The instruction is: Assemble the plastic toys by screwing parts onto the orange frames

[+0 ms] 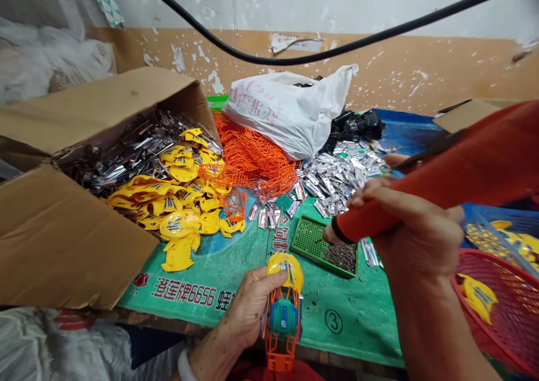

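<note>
The left hand (248,313) is closed around a half-built plastic toy frame (284,313), its fingers wrapped over the orange lattice, with a yellow shell (285,271) at the top and a blue-green part (284,317) inside. The right hand (416,229) grips a long orange-red tool handle (446,181) with a black collar, its fingers curled around it; what the tool's tip touches is hidden. The collar end sits just above a green perforated tray (309,246) holding a heap of tiny dark screws (342,257). The tray rests on a green printed mat (349,313) that covers the wooden desk (138,318). Beyond it lie a pile of silver metal clips (337,178), a tangle of orange plastic frames (252,156) and a white plastic bag (290,111). Loose yellow plastic shells (181,201) spill from an open cardboard box (84,162) at the left, and a red basket (501,308) sits at the right. Behind, the wall (337,72) shows peeling white and tan paint, with a black cable (295,60) sagging across it.
</note>
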`<state>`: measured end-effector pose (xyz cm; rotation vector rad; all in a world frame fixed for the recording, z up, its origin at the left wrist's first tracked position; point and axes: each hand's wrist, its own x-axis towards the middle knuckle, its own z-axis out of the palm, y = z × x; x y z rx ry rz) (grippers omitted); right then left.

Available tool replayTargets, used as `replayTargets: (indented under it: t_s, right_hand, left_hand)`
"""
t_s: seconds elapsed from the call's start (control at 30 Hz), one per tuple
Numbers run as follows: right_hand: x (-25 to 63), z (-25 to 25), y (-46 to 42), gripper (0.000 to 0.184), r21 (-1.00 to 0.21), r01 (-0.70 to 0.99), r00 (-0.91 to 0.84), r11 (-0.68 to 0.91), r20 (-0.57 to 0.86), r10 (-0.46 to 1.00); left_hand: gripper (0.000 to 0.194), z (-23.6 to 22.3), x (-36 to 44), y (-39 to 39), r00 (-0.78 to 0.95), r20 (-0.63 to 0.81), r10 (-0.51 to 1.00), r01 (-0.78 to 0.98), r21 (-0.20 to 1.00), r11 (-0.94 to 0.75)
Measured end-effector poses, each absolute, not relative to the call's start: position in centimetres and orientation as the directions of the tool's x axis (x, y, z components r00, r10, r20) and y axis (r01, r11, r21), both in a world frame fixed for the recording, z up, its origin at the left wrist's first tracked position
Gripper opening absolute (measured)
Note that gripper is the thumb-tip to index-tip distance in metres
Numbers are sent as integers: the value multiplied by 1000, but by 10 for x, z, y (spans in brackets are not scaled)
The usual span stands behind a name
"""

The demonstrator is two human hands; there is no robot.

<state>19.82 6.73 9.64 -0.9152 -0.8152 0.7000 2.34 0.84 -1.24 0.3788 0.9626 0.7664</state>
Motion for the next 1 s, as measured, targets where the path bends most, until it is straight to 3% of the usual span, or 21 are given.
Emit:
replayTargets:
  t_s: [0.23, 0.43, 0.77, 1.0]
  right_hand:
    - [172, 98, 36, 33, -892, -295, 294, 343, 257, 921]
    - [165, 95, 34, 36, -895, -300, 266, 330, 254, 930]
    - [170, 81, 34, 44, -950, -159, 207, 270, 235, 950]
    - [163, 82, 32, 46, -927, -182, 156, 328, 302, 940]
  left_hand:
    - [28, -11, 25, 6, 374, -556, 742, -469, 577, 669]
    - [27, -7, 26, 7, 373, -547, 749, -478, 579, 661]
    - [28, -12, 27, 7, 360, -564, 743, -486, 567, 665]
    - [28, -10, 27, 6, 376, -549, 746, -479, 574, 664]
